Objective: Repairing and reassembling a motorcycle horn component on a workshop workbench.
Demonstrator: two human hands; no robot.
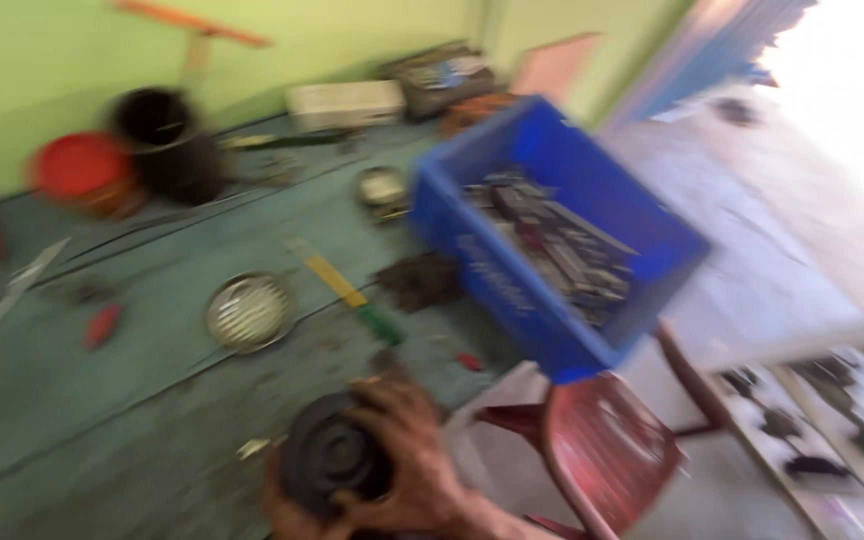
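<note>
- Fingers [392,405] of my right hand [417,470] curl closed over the rim of a round black ribbed part [330,458], gripping it from the side nearest the blue crate [542,300].
- My left hand [287,510] cups the same part from below, on the side away from the crate; blur hides how tightly it closes.
- So far the part is lifted clear of the green workbench [102,400] and sits between both hands, just below the crate's near corner; whether anything has been fitted to it I cannot tell.
- Inside the crate lies a heap of grey metal pieces [562,250].
- Left of the crate rest a round metal dish [249,312] and a yellow-and-green tool [347,295].
- Behind the crate, against the wall, stand a pale flat box [345,103] and a darker pack [442,75]; their markings are smeared.
- A red chair [602,450] stands below the crate.
</note>
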